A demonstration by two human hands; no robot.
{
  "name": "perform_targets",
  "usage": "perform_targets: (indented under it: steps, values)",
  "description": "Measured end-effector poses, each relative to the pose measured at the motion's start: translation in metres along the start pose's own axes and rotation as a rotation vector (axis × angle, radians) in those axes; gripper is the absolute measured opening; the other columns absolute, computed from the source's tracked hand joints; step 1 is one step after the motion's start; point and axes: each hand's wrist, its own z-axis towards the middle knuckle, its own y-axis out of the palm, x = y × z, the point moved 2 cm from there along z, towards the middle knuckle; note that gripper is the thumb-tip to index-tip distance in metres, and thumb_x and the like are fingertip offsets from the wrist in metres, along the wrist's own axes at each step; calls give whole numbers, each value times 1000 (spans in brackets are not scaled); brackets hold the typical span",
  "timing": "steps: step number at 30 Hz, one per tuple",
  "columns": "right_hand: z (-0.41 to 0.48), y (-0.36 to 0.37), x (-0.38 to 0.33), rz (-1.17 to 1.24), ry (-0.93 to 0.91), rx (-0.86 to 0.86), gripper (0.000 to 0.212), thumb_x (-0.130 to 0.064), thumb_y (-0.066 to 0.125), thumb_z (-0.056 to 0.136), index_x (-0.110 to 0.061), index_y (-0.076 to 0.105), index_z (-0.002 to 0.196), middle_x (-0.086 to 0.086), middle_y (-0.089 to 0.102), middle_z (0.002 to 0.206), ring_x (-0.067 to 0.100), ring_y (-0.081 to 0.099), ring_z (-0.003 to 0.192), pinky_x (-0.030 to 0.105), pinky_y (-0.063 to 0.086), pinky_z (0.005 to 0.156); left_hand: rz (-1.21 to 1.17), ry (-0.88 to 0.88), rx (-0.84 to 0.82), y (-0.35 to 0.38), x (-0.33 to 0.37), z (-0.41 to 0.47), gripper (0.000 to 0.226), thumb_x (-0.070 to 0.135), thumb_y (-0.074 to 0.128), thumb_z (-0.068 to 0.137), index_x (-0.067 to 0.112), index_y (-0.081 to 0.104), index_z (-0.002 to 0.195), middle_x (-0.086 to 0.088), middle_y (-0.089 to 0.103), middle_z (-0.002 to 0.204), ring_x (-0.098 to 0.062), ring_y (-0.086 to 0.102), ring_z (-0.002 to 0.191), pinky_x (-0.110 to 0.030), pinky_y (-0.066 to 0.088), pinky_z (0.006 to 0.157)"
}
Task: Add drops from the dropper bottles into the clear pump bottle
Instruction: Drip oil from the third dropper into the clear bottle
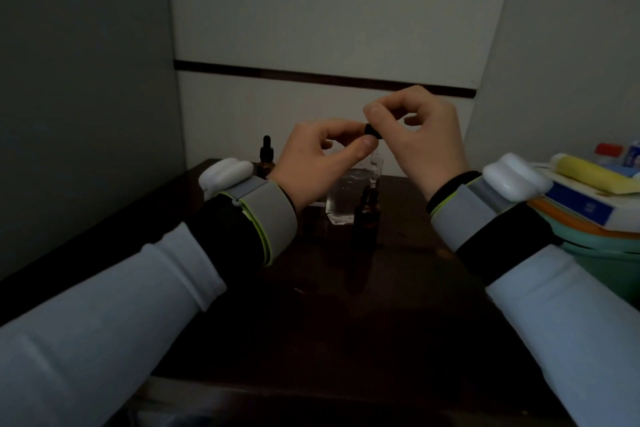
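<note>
My right hand (422,135) pinches the black rubber top of a dropper (372,131) between thumb and forefinger, raised over the table. The thumb and curled fingers of my left hand (318,156) pinch the same black top from the left. Right below both hands stands the clear bottle (346,199), holding clear liquid. The dropper's glass tube is hard to make out against it. An uncapped amber dropper bottle (366,215) stands just in front of the clear bottle. A second amber dropper bottle (266,158), capped with its dropper, stands at the back left, behind my left wrist.
The dark wooden table (329,305) is boxed in by walls at the left and back. At the right edge a green basin (602,253) holds boxes, a yellow tube (592,173) and other packages, close to my right wrist.
</note>
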Motion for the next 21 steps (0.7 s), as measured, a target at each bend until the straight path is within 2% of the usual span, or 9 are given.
perform_targets:
  steps: [3, 6, 10, 12, 14, 18, 21]
  values:
    - [1, 0, 2, -14, 10, -9, 17, -27, 67, 82, -35, 59, 69, -16, 59, 75, 6, 58, 81, 10, 37, 70, 8, -14, -13, -1, -1, 0, 17, 25, 62, 89, 41, 63, 94, 14, 68, 93, -1, 61, 93, -35, 48, 91]
    - [1, -1, 4, -34, 8, -21, 16, -27, 67, 82, -33, 60, 70, -18, 57, 74, 7, 57, 81, 6, 36, 68, 0, -79, -45, 0, -4, 0, 11, 24, 62, 90, 27, 68, 99, 1, 70, 95, -8, 63, 92, -31, 51, 86]
    - [2, -3, 5, -11, 3, -18, 19, -28, 68, 81, -38, 59, 68, -17, 58, 75, 7, 57, 81, 11, 38, 70, -12, -93, -37, -1, -3, 1, 13, 16, 55, 92, 22, 67, 92, 5, 67, 83, 0, 60, 76, -16, 48, 71]
    - [2, -3, 5, -32, -12, -24, 20, -28, 68, 82, -38, 59, 68, -18, 58, 74, 7, 57, 81, 7, 37, 69, -32, -101, -27, -2, -2, 1, 15, 13, 53, 93, 20, 66, 92, 5, 65, 80, 1, 59, 70, -10, 46, 61]
    - [1, -3, 4, -35, -13, -35, 18, -28, 69, 82, -37, 60, 69, -19, 57, 74, 7, 57, 82, 7, 37, 69, -37, -104, -31, -3, -2, 0, 15, 13, 53, 93, 21, 66, 91, 4, 65, 80, 2, 58, 68, -9, 45, 60]
    - [1, -3, 5, -21, -4, -26, 16, -28, 69, 81, -35, 61, 69, -19, 57, 74, 10, 58, 83, 16, 39, 73, -36, -114, -46, -1, -1, -1, 12, 17, 56, 92, 25, 65, 89, -4, 67, 88, -4, 57, 69, -11, 45, 60]
    - [1, -3, 5, -12, -9, -45, 16, -30, 68, 81, -38, 60, 70, -19, 57, 75, 11, 59, 83, 23, 41, 74, -40, -110, -63, 0, -1, -1, 8, 23, 59, 91, 29, 64, 91, 4, 65, 85, -5, 57, 67, -14, 47, 60]
